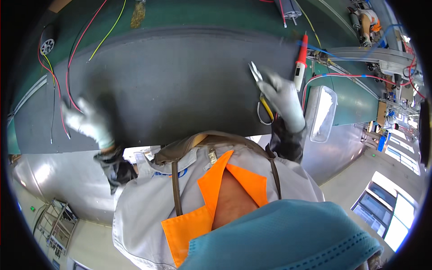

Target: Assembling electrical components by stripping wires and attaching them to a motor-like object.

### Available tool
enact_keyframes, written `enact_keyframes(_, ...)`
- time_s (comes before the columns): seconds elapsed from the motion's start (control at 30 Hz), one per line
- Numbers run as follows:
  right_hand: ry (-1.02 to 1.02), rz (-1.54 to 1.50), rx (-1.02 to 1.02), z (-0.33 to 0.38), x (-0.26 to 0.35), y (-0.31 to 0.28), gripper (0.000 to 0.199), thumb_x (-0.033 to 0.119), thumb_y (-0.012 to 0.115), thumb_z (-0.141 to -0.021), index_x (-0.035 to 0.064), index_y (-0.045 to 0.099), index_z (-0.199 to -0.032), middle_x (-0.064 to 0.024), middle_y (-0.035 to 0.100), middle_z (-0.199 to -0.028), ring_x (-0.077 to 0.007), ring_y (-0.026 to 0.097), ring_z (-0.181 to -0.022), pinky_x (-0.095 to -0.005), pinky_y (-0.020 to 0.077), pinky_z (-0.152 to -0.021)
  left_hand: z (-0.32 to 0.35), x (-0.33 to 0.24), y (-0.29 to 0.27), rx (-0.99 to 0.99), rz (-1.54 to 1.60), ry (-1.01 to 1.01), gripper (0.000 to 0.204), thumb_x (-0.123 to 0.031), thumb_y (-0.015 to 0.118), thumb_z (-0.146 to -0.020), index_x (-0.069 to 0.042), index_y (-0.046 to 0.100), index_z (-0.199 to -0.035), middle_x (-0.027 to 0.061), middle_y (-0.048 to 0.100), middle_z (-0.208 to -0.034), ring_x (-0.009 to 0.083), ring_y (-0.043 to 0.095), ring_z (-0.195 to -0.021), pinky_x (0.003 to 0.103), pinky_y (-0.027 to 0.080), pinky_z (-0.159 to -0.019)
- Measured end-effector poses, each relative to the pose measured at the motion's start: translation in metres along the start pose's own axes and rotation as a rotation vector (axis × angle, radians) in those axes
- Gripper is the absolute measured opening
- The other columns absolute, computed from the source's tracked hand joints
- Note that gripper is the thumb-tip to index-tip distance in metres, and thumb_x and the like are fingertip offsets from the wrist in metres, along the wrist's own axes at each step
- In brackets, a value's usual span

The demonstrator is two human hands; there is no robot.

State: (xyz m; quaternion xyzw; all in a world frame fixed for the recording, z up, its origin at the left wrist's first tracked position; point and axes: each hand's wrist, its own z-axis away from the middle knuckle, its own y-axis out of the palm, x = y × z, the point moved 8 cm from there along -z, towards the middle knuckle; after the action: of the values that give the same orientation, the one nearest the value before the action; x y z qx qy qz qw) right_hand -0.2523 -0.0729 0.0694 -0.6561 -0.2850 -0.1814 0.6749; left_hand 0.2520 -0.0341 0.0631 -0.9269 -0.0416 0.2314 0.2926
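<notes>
My left hand (90, 123), in a white glove, is over the left part of the dark mat with its fingers apart. Beside its fingertips a long red wire (68, 81) hangs down from the far side. My right hand (284, 99), gloved too, is at a pair of pliers (255, 72) and covers their middle. The jaws point away to the left, and a yellow handle (267, 108) shows beside the palm. Blur at the fingertips hides whether they close round the pliers. Just right of this hand is a red and white probe-like tool (300, 60).
Right of my right hand lies a clear plastic box (323, 114) holding white strips. A motor (47, 46) with wires is at far left, another motor (292, 12) at the far side. A yellow-green wire (108, 33) crosses the mat's far edge. Another person (369, 22) works at upper right.
</notes>
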Motion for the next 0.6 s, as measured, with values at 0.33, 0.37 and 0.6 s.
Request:
enact_keyframes(0.33, -0.153, 1.010, -0.408, -0.219, -0.122, -0.021, 0.077, 0.033, 0.076, -0.084, 0.0091, 0.046, -0.151, -0.0205, 0.036, -0.161, -0.0441, 0.030, -0.149, -0.0615, 0.0271, -0.118, 0.098, -0.244, 0.130, 0.790, 0.602, 0.701, 0.051, -0.018, 0.072, -0.088, -0.004, 0.058, -0.136, 0.0186, 0.062, -0.130, 0.0381, 0.057, -0.124, 0.047, 0.044, -0.107)
enact_keyframes(0.37, -0.140, 1.006, -0.430, -0.225, -0.119, -0.030, 0.074, 0.029, 0.074, -0.085, 0.0081, 0.047, -0.150, -0.0205, 0.040, -0.159, -0.0427, 0.034, -0.147, -0.0599, 0.0290, -0.117, 0.095, -0.238, 0.135, 0.785, 0.587, 0.682, 0.051, -0.018, 0.072, -0.088, -0.004, 0.058, -0.136, 0.0186, 0.062, -0.130, 0.0381, 0.057, -0.124, 0.047, 0.044, -0.107)
enact_keyframes(0.6, 0.419, 0.474, -0.161, -0.273, -0.277, -0.142, 0.098, 0.044, 0.080, -0.086, 0.0329, 0.022, -0.164, -0.0279, 0.061, -0.135, -0.0431, 0.069, -0.108, -0.0442, 0.0556, -0.096, 0.093, -0.231, 0.150, 0.855, 0.633, 0.552, 0.052, -0.021, 0.071, -0.090, -0.008, 0.057, -0.138, 0.0152, 0.062, -0.124, 0.0346, 0.056, -0.124, 0.049, 0.044, -0.106)
